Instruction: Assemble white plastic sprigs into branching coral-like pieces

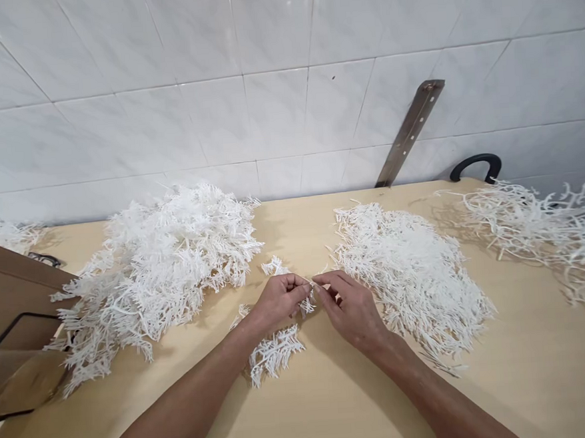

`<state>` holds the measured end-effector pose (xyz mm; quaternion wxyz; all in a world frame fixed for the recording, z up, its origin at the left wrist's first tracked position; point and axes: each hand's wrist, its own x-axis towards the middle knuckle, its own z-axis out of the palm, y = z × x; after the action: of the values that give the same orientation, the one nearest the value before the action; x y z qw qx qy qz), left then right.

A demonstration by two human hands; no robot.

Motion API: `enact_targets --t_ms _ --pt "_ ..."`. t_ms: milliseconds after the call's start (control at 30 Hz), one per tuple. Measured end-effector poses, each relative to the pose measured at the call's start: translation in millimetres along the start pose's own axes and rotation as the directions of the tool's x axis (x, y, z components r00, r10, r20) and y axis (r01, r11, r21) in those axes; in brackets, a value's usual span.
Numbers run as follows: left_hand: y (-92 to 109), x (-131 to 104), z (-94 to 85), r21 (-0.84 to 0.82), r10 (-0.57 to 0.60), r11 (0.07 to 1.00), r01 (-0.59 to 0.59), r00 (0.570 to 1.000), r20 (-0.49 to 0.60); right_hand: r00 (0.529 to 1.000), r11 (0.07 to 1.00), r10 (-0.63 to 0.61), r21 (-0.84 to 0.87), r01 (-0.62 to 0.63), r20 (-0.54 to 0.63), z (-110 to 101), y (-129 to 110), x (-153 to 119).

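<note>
My left hand [282, 296] and my right hand [347, 302] meet fingertip to fingertip above the middle of the table. Both pinch a small white branched plastic sprig [307, 305], whose lower part hangs below the left fingers. Its exact hold is partly hidden by the fingertips. Just below my left wrist lies a loose cluster of white sprigs [276, 352], and a smaller white piece [274, 266] rests behind that hand. A tall heap of feathery white sprigs [175, 254] stands to the left. To the right, beside my right hand, spreads a flatter pile of thin white pieces [414, 270].
Long white branching stems [548, 221] lie at the far right, near a black curved handle [476, 161]. A brown slotted metal bar [411, 130] leans on the tiled wall [280, 113]. A brown box [14, 285] stands at the left on the wooden table [366, 407].
</note>
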<state>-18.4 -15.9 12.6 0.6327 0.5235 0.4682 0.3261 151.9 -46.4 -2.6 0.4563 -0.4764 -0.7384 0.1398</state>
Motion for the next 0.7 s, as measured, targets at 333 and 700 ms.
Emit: enact_targets --t_ms 333,700 --pt "-4.5 1.4 -0.8 -0.017 0.006 1.0 -0.006 1.0 0.0 0.999 0.999 0.037 0.021 -0.037 0.004 6.3 9.9 -2.8" --pt "0.0 0.6 3.0 0.089 -0.009 0.996 0.009 1.0 0.005 0.993 0.993 0.113 -0.041 -0.112 0.021 11.6 8.9 -2.5"
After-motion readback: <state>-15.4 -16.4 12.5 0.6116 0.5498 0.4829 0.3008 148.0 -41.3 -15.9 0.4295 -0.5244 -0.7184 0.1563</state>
